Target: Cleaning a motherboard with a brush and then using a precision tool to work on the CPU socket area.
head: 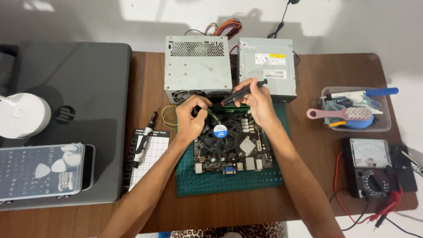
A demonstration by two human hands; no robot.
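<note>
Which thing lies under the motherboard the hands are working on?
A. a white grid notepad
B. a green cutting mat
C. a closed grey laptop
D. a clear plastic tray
B: the motherboard sits on the green cutting mat, whose gridded edge shows around it on the wooden table.

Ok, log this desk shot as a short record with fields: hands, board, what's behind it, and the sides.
left hand: gripping at the top edge of the motherboard
right hand: holds a black tool
under board: green mat
behind: power supply, drive
left side: laptop, bit case
right side: tub of brushes, multimeter
</note>
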